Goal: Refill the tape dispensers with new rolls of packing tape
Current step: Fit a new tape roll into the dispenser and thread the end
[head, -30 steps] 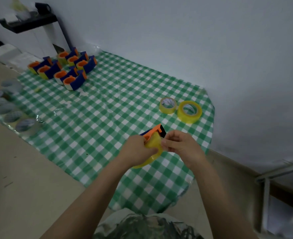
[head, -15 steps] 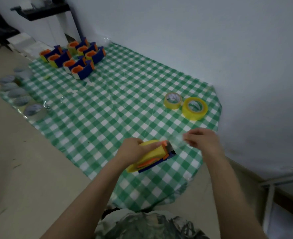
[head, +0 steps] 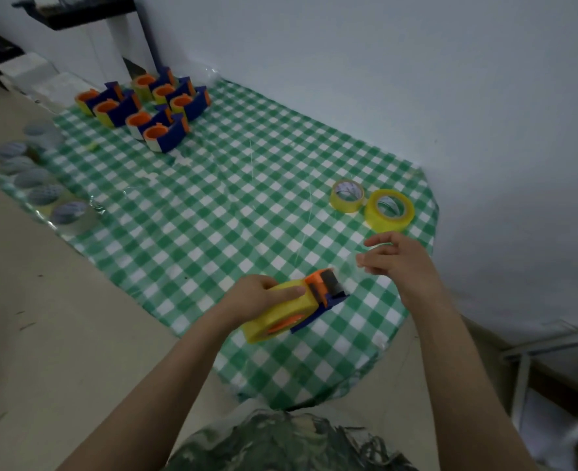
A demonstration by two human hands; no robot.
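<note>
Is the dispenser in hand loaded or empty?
Loaded: a yellow tape roll sits around the orange hub of the dispenser gripped by the left hand.

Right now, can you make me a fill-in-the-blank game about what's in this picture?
1. The left hand grips a tape dispenser holding a ____ tape roll.
2. Beyond the right hand, ____ loose yellow rolls lie on the checked cloth.
3. That cloth is white and ____.

Missing words: yellow, two, green.
</note>
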